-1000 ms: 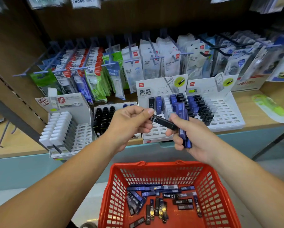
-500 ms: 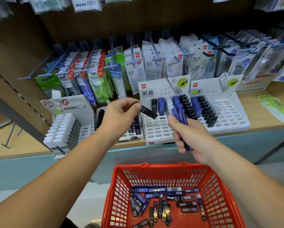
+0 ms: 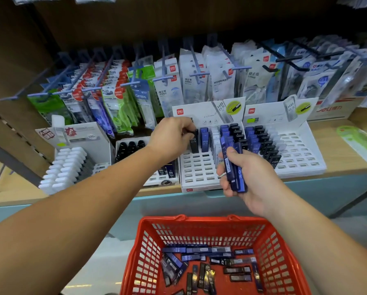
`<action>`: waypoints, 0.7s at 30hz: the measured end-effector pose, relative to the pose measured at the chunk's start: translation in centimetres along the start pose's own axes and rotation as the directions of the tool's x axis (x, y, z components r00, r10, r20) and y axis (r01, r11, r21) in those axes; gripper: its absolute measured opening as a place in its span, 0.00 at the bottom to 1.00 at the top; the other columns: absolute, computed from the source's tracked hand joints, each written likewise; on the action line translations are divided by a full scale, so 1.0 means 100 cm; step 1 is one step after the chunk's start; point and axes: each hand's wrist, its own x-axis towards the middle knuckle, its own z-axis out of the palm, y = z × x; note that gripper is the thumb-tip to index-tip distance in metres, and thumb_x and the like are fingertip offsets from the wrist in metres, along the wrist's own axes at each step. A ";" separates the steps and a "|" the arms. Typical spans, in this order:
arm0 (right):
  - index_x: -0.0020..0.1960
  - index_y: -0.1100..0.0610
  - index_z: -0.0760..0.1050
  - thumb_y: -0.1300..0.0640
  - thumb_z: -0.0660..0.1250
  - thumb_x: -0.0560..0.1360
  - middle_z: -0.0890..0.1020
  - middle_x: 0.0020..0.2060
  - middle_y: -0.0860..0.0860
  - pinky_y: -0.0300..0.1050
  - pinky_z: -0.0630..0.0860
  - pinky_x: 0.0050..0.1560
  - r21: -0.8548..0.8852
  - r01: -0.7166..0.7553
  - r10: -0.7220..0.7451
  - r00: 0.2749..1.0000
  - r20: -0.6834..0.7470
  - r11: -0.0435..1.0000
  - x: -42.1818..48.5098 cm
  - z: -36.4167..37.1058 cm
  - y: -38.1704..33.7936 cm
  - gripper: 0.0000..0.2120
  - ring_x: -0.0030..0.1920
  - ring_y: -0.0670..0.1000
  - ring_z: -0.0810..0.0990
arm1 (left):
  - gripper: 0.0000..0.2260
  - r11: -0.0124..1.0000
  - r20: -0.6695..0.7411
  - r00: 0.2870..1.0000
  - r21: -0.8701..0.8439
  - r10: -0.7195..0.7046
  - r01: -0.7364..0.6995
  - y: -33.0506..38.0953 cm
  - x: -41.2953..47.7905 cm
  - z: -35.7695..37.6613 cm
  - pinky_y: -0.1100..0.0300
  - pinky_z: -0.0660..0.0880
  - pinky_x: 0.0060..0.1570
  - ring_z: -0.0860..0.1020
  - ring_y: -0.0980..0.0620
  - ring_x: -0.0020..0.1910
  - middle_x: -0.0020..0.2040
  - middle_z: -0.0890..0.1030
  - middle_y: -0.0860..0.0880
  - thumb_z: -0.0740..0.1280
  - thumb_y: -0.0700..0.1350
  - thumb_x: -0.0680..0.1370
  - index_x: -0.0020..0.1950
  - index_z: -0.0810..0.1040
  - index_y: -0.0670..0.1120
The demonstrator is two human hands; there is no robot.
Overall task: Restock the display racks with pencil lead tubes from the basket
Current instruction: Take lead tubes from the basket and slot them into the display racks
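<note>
My left hand (image 3: 174, 137) pinches the cap of a black tube (image 3: 194, 142), fingers curled round it. The black tube stands upright at the left end of the back row of the rack (image 3: 197, 173), just beside 1 racked blue tube (image 3: 204, 142) on its right. Whether its foot is fully down in the slot I cannot tell.

My right hand (image 3: 248, 179) hovers in front of the rack's right half, wrapped round a bundle of blue tubes (image 3: 234, 165) held nearly upright. I cannot count them exactly.

The rack's front rows are open slots, and more black, blue and clear tubes fill its right back corner. Below the rack and nearer me sits the red basket (image 3: 148, 252), with loose tubes (image 3: 199, 262), blue and black, scattered flat on its floor.

A 2nd rack (image 3: 295, 158) stands touching the rack's right side on the same shelf (image 3: 338, 145). Packs (image 3: 199, 77) hang on hooks behind the rack.
</note>
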 end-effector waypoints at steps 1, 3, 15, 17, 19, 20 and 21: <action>0.60 0.59 0.76 0.51 0.62 0.85 0.81 0.35 0.56 0.43 0.68 0.24 -0.003 0.003 -0.003 1.000 0.006 1.000 0.000 -0.001 0.000 0.13 0.27 0.54 0.73 | 0.06 1.000 0.010 1.000 -0.001 0.007 -0.007 -0.001 0.001 0.000 0.52 0.81 0.51 0.82 0.51 0.47 0.46 0.86 0.51 0.73 0.41 0.78 0.53 0.86 0.49; 0.60 0.57 0.77 0.50 0.63 0.84 0.82 0.36 0.55 0.43 0.68 0.25 0.006 0.003 -0.003 1.000 0.022 1.000 -0.001 -0.002 -0.001 0.12 0.28 0.53 0.73 | 0.06 1.000 0.025 0.999 0.001 0.025 -0.025 -0.001 0.001 -0.002 0.52 0.80 0.51 0.82 0.51 0.47 0.47 0.86 0.51 0.73 0.41 0.78 0.54 0.86 0.48; 0.66 0.63 0.73 0.55 0.60 0.85 0.84 0.43 0.57 0.41 0.61 0.23 0.077 -0.025 0.018 0.995 0.095 0.997 0.000 -0.009 -0.002 0.14 0.29 0.51 0.72 | 0.06 0.977 -0.032 0.990 0.168 0.139 -0.132 0.007 -0.002 0.006 0.50 0.79 0.47 0.79 0.46 0.49 0.48 0.81 0.47 0.69 0.44 0.80 0.53 0.86 0.46; 0.63 0.62 0.74 0.55 0.61 0.85 0.85 0.44 0.57 0.41 0.59 0.24 0.030 0.001 -0.004 0.996 0.090 1.000 -0.001 -0.010 -0.002 0.13 0.29 0.50 0.72 | 0.09 0.997 -0.100 0.993 -0.019 0.069 -0.071 0.019 -0.010 0.001 0.57 0.76 0.42 0.78 0.53 0.41 0.40 0.80 0.51 0.69 0.50 0.81 0.46 0.84 0.48; 0.63 0.60 0.76 0.56 0.64 0.84 0.85 0.44 0.56 0.43 0.58 0.26 -0.041 0.040 -0.037 0.996 0.078 0.998 -0.001 -0.009 -0.001 0.11 0.30 0.50 0.72 | 0.17 0.926 0.081 0.989 -0.349 -0.125 0.145 0.036 -0.015 -0.004 0.61 0.73 0.33 0.76 0.56 0.32 0.33 0.80 0.50 0.68 0.56 0.82 0.43 0.83 0.44; 0.62 0.59 0.77 0.56 0.65 0.83 0.85 0.44 0.56 0.43 0.59 0.26 -0.069 0.056 -0.050 0.996 0.077 0.996 -0.001 -0.008 -0.001 0.10 0.30 0.51 0.72 | 0.19 0.843 0.210 0.961 -0.471 -0.178 0.259 0.044 -0.017 -0.007 0.61 0.71 0.30 0.75 0.54 0.30 0.33 0.80 0.48 0.67 0.57 0.83 0.43 0.83 0.42; 0.62 0.58 0.78 0.57 0.66 0.83 0.85 0.43 0.56 0.43 0.59 0.26 -0.083 0.064 -0.057 0.995 0.081 0.994 -0.001 -0.006 0.000 0.10 0.31 0.51 0.73 | 0.19 0.758 0.311 0.931 -0.557 -0.190 0.340 0.049 -0.018 -0.010 0.61 0.70 0.28 0.75 0.53 0.29 0.33 0.80 0.47 0.66 0.55 0.84 0.44 0.83 0.40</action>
